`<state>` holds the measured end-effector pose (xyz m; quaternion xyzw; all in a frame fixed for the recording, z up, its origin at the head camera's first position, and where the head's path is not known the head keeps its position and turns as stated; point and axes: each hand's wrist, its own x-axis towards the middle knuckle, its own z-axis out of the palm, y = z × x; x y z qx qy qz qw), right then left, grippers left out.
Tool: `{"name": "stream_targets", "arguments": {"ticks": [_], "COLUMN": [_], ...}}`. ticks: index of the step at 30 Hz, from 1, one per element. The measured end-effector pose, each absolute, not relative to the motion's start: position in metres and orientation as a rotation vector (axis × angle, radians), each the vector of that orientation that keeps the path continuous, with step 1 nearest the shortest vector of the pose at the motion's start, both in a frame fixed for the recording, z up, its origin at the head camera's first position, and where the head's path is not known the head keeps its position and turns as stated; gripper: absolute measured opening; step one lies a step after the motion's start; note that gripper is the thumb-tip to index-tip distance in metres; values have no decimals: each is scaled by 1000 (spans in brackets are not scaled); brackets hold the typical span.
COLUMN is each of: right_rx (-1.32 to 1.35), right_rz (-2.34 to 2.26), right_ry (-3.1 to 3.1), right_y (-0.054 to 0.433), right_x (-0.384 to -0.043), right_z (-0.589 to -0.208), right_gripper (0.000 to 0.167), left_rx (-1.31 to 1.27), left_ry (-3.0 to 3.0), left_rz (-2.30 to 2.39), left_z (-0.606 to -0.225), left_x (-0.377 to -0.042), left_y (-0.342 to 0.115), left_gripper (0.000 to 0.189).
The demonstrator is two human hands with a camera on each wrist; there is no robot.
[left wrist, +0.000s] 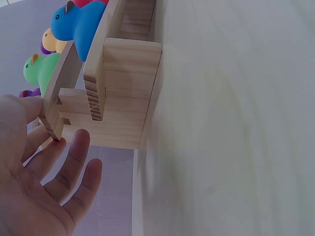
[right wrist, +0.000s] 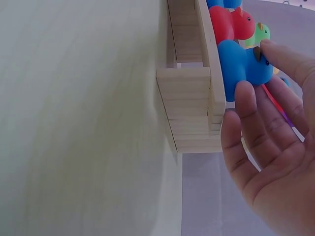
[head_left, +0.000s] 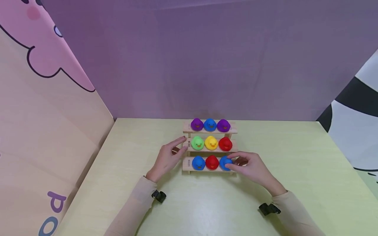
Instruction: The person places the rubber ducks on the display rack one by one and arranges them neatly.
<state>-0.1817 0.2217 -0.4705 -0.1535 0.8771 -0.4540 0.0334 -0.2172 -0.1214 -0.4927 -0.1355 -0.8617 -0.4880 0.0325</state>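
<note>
A three-step wooden rack [head_left: 186, 166] stands on the table with rubber ducks along each step. My left hand [head_left: 166, 161] pinches the left end of the middle step between thumb and fingers. On the right, my right hand [head_left: 252, 168] holds a blue duck [right wrist: 236, 64] by thumb and fingers at the right end of the bottom step. Beside that duck sit a red duck [head_left: 212, 162] and another blue duck [head_left: 198, 163]. Green [head_left: 197, 143], yellow [head_left: 211, 143] and red [head_left: 225, 144] ducks fill the middle step. Up top, a blue duck [head_left: 210, 125] sits between two purple ducks [head_left: 197, 124].
The pale table [head_left: 189, 203] reaches back to a purple wall panel [head_left: 189, 59]. A side panel with a pink cartoon shape [head_left: 47, 42] rises at the left, and a black-and-white panel [head_left: 354, 111] at the right.
</note>
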Motion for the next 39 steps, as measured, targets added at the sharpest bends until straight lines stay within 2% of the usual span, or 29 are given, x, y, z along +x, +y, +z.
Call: {"name": "stream_targets", "arguments": {"ticks": [29, 39], "right_rx": [-430, -428], "right_rz": [-1417, -1436], "right_ry": [2711, 2770], "right_y": [221, 228], "right_x": [-179, -177], "right_z": [-477, -469], "right_gripper": [31, 23], "left_rx": [-427, -458], "left_ry": [-2666, -2719], "left_rz": [-1480, -1408], "left_z": [-493, -487], "left_x": [-219, -218], "left_y": [-119, -121], "left_gripper": [46, 47]}}
